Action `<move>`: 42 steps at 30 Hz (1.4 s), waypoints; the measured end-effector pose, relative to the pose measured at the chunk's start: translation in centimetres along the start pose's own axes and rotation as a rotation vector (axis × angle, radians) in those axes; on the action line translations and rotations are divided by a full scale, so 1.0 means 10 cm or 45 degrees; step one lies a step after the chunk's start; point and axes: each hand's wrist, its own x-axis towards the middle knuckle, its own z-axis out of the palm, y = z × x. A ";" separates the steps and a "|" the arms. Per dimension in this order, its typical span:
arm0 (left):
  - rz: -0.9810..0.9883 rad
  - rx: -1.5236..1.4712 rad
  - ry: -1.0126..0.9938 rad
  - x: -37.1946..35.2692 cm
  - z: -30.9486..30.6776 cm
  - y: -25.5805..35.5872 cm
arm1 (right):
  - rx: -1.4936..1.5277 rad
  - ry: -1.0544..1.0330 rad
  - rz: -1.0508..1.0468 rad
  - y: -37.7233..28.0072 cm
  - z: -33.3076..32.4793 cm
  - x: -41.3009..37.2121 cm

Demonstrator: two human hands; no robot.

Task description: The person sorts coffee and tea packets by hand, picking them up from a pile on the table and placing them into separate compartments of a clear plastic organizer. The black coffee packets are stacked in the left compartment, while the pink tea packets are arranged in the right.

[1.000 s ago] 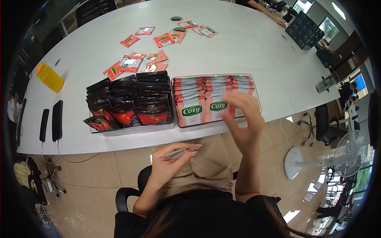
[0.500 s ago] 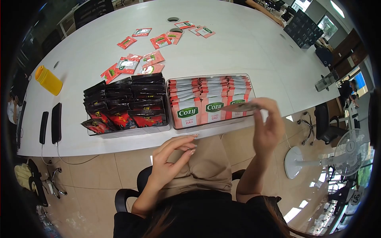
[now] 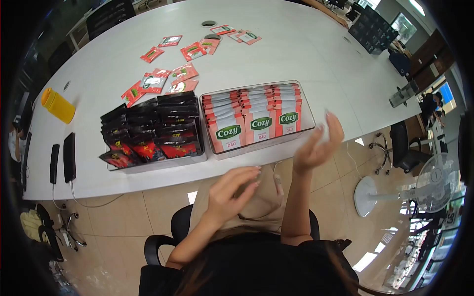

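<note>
My right hand hovers just off the right front corner of a clear box. Its fingers are spread, slightly blurred, and hold nothing I can see. Three rows of pink and white Cozy tea sachets stand upright in that box. Below the box, over my lap, my left hand is open with thumb and fingers apart, touching nothing. To the left, a second clear box is packed with black and red sachets, some leaning over its front.
Loose red and pink sachets lie scattered behind the boxes on the white table. A yellow bottle and two black devices with cables are at left. A clear bottle lies at right; a white fan stands on the floor.
My right hand has let go of a sachet and drawn back towards me, its fingers opening. My left hand has moved slightly right. The view has shifted a little.
</note>
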 end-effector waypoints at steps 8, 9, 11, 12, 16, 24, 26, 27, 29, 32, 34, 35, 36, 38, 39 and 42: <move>-0.005 0.073 -0.038 0.01 -0.03 -0.15 | -0.068 -0.141 0.580 0.47 -0.71 -0.40; 0.013 0.096 -0.044 0.01 -0.02 -0.14 | -0.078 -0.181 0.622 0.51 -0.80 -0.46; 0.069 0.126 -0.057 0.02 0.00 -0.12 | -0.108 -0.224 0.638 0.57 -0.92 -0.53; 0.104 0.129 -0.066 0.03 0.01 -0.11 | -0.134 -0.229 0.613 0.61 -0.99 -0.55; 0.301 0.226 -0.131 0.08 0.08 -0.03 | -0.238 -0.214 0.656 0.70 -1.28 -0.61; 0.508 0.359 -0.520 0.34 0.58 0.05 | -0.270 -1.259 1.049 1.22 -1.65 -1.01; 0.523 0.396 -0.661 0.44 0.73 0.07 | -0.188 -1.544 1.206 1.44 -1.72 -1.24; 0.515 0.427 -0.692 0.49 0.82 0.07 | -0.142 -1.650 1.245 1.57 -1.74 -1.37; 0.497 0.491 -0.756 0.58 1.00 0.06 | -0.039 -1.862 1.324 1.84 -1.77 -1.71; 0.472 0.626 -0.860 0.71 1.25 0.01 | 0.044 -1.985 1.221 2.26 -1.75 -2.45; 0.473 0.673 -0.913 0.78 1.41 -0.02 | 0.105 -2.029 1.208 2.49 -1.69 -3.02; 0.475 0.700 -0.944 0.81 1.50 -0.03 | 0.141 -2.047 1.204 2.57 -1.67 -3.31; 0.470 0.721 -0.968 0.85 1.59 -0.03 | 0.193 -2.046 1.218 2.64 -1.65 -3.55; 0.478 0.765 -1.032 0.92 1.77 -0.02 | 0.179 -2.147 1.119 2.78 -1.60 -4.13; 0.481 0.807 -1.076 0.96 1.85 -0.01 | 0.110 -2.244 1.006 2.85 -1.58 -4.44; 0.435 0.913 -1.222 1.10 2.16 0.04 | -0.104 -2.447 1.098 3.06 -1.53 -5.20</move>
